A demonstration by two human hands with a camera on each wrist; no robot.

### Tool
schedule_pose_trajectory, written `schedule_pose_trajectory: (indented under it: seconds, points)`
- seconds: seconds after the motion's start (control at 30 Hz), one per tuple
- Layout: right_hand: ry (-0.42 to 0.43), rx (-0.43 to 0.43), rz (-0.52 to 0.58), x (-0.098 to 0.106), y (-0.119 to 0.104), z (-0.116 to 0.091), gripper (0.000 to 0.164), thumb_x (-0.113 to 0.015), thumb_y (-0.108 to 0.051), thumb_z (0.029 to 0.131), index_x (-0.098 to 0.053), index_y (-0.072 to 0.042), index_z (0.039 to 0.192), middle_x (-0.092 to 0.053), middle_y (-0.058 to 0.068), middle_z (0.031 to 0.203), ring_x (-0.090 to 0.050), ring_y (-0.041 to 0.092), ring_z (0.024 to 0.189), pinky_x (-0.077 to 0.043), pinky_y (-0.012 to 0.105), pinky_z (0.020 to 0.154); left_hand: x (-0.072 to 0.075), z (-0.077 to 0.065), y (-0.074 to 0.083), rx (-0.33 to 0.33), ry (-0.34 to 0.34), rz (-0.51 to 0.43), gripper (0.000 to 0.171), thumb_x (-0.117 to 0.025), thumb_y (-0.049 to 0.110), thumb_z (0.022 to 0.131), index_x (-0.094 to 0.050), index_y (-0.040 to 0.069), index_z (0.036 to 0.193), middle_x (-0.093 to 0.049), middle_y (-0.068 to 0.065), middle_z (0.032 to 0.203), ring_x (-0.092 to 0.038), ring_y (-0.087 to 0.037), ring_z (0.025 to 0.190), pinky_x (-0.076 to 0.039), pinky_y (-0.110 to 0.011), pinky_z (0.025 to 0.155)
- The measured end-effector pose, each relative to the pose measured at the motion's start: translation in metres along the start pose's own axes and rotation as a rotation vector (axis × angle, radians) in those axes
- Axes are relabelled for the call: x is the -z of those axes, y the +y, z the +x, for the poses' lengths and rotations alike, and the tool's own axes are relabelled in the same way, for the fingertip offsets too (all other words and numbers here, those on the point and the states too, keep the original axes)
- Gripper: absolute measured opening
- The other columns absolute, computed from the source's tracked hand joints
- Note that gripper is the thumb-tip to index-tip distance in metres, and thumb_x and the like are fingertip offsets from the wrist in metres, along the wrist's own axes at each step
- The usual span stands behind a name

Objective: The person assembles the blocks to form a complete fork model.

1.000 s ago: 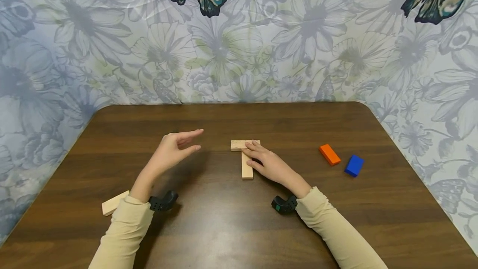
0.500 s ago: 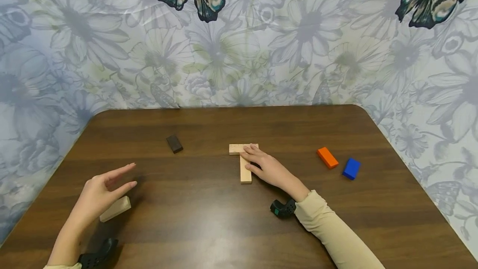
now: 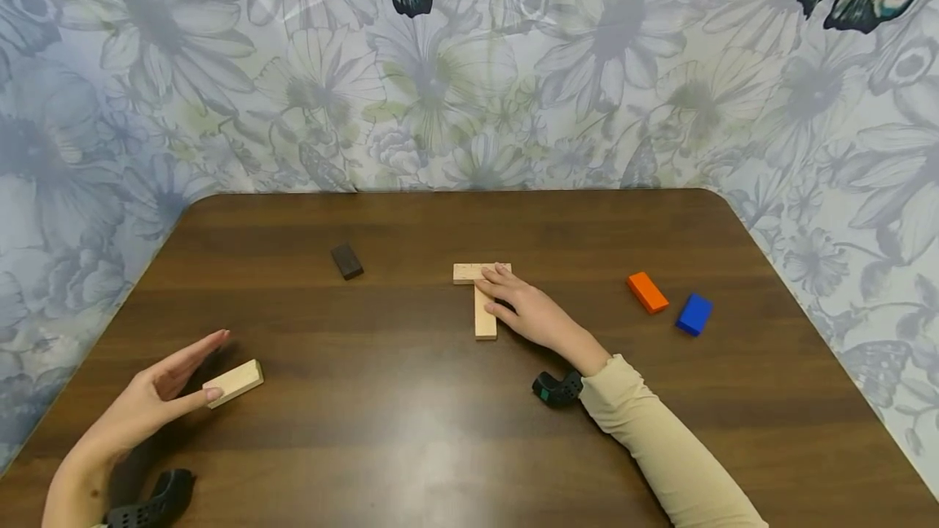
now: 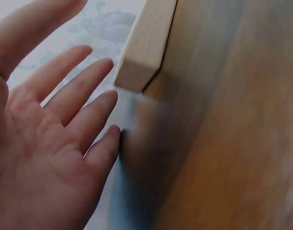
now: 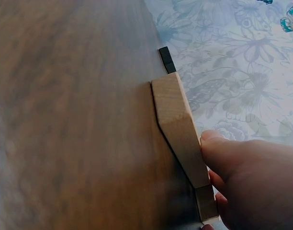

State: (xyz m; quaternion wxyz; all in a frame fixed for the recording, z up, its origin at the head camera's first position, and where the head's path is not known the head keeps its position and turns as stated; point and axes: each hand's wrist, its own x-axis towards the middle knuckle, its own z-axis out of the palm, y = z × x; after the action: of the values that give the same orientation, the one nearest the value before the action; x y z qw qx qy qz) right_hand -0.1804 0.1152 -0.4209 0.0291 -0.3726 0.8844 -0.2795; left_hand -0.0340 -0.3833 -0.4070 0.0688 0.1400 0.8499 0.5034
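Two plain wooden blocks lie in a T at mid-table in the head view: a crosswise block at the far end and an upright block running toward me. Over where they meet rests my right hand, fingers extended, thumb at the side of the upright block in the right wrist view. At the left lies a third wooden block. My left hand is beside it with fingers spread, the thumb overlapping its near end in the head view. The left wrist view shows the palm facing that block.
A dark brown block lies toward the back left. At the right are an orange block and a blue block. Behind the table rises a flower-patterned wall with butterfly figures.
My left hand has moved left and toward me, from near the dark block, which it uncovered, to the wooden block at the left. My right hand stays on the T of blocks.
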Motion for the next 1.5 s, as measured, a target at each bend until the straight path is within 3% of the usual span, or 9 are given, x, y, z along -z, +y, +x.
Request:
schedule_pose_trajectory:
  seconds: [0.17, 0.43, 0.83, 0.9, 0.97, 1.0, 1.2, 1.37, 1.5]
  points:
    - [-0.003, 0.002, -0.006, 0.002, 0.001, 0.002, 0.046, -0.05, -0.025, 0.099, -0.043, -0.008, 0.141, -0.03, 0.011, 0.148, -0.017, 0.025, 0.138, -0.022, 0.042, 0.107, 0.01, -0.007, -0.006, -0.019, -0.065, -0.046, 0.066, -0.052, -0.011, 0.09, -0.023, 0.002, 0.148, -0.029, -0.006, 0.15, -0.023, 0.006, 0.13, -0.028, -0.01, 0.094]
    - [-0.008, -0.004, -0.005, 0.001, 0.0, 0.001, 0.046, -0.05, -0.026, 0.099, -0.042, -0.009, 0.141, -0.029, 0.009, 0.149, -0.016, 0.023, 0.138, -0.021, 0.041, 0.107, 0.015, -0.017, -0.011, -0.005, -0.063, -0.063, 0.065, -0.053, -0.014, 0.088, -0.025, -0.004, 0.146, -0.038, -0.002, 0.145, -0.035, 0.003, 0.125, -0.038, -0.012, 0.088]
    - [-0.009, -0.007, -0.007, 0.004, -0.001, 0.0, 0.046, -0.049, -0.026, 0.099, -0.042, -0.009, 0.141, -0.029, 0.01, 0.149, -0.017, 0.024, 0.138, -0.023, 0.043, 0.106, -0.011, -0.013, -0.005, 0.094, 0.111, 0.189, 0.063, -0.07, 0.008, 0.085, -0.043, 0.008, 0.141, -0.044, 0.0, 0.141, -0.026, 0.014, 0.124, -0.021, -0.003, 0.088]
    - [-0.01, -0.009, -0.009, 0.003, -0.001, 0.0, 0.046, -0.049, -0.026, 0.099, -0.042, -0.009, 0.141, -0.028, 0.009, 0.149, -0.016, 0.024, 0.138, -0.023, 0.043, 0.106, -0.012, -0.014, -0.005, 0.127, 0.141, 0.185, 0.06, -0.07, 0.011, 0.085, -0.046, 0.01, 0.14, -0.043, 0.002, 0.141, -0.028, 0.016, 0.119, -0.02, -0.017, 0.102]
    - [-0.009, -0.011, -0.011, 0.003, -0.001, 0.0, 0.046, -0.049, -0.027, 0.099, -0.042, -0.009, 0.141, -0.028, 0.009, 0.149, -0.016, 0.023, 0.138, -0.022, 0.043, 0.106, -0.011, -0.015, -0.005, 0.149, 0.161, 0.208, 0.058, -0.07, 0.014, 0.086, -0.047, 0.011, 0.139, -0.04, 0.005, 0.142, -0.03, 0.018, 0.115, -0.022, -0.016, 0.1]
    - [-0.01, -0.014, -0.012, 0.002, 0.0, 0.001, 0.046, -0.049, -0.027, 0.099, -0.042, -0.009, 0.142, -0.028, 0.009, 0.149, -0.016, 0.023, 0.138, -0.022, 0.042, 0.106, -0.011, -0.015, -0.005, 0.155, 0.166, 0.211, 0.057, -0.069, 0.015, 0.086, -0.048, 0.01, 0.139, -0.039, 0.006, 0.143, -0.03, 0.019, 0.113, -0.023, -0.027, 0.104]
    - [-0.01, -0.014, -0.012, 0.002, 0.001, 0.0, 0.046, -0.048, -0.027, 0.099, -0.042, -0.009, 0.141, -0.028, 0.009, 0.149, -0.016, 0.023, 0.138, -0.022, 0.042, 0.107, -0.012, -0.013, -0.004, 0.188, 0.201, 0.25, 0.054, -0.069, 0.021, 0.087, -0.051, 0.012, 0.137, -0.047, 0.013, 0.135, -0.034, 0.018, 0.11, -0.032, -0.01, 0.084]
    - [-0.003, -0.001, -0.011, 0.002, 0.001, 0.001, 0.046, -0.049, -0.025, 0.099, -0.043, -0.008, 0.141, -0.029, 0.01, 0.148, -0.017, 0.024, 0.138, -0.022, 0.042, 0.106, -0.016, -0.008, 0.0, 0.201, 0.282, 0.131, 0.05, -0.069, 0.014, 0.087, -0.053, 0.008, 0.135, -0.056, 0.02, 0.119, -0.049, 0.011, 0.102, -0.041, -0.009, 0.074]
    - [-0.004, 0.0, -0.012, 0.001, 0.001, 0.001, 0.046, -0.049, -0.025, 0.099, -0.042, -0.008, 0.141, -0.029, 0.01, 0.148, -0.017, 0.025, 0.138, -0.022, 0.042, 0.107, -0.019, 0.0, 0.005, 0.128, 0.334, -0.133, 0.048, -0.064, -0.002, 0.087, -0.05, -0.001, 0.133, -0.059, 0.016, 0.119, -0.057, 0.002, 0.1, -0.045, -0.012, 0.076]
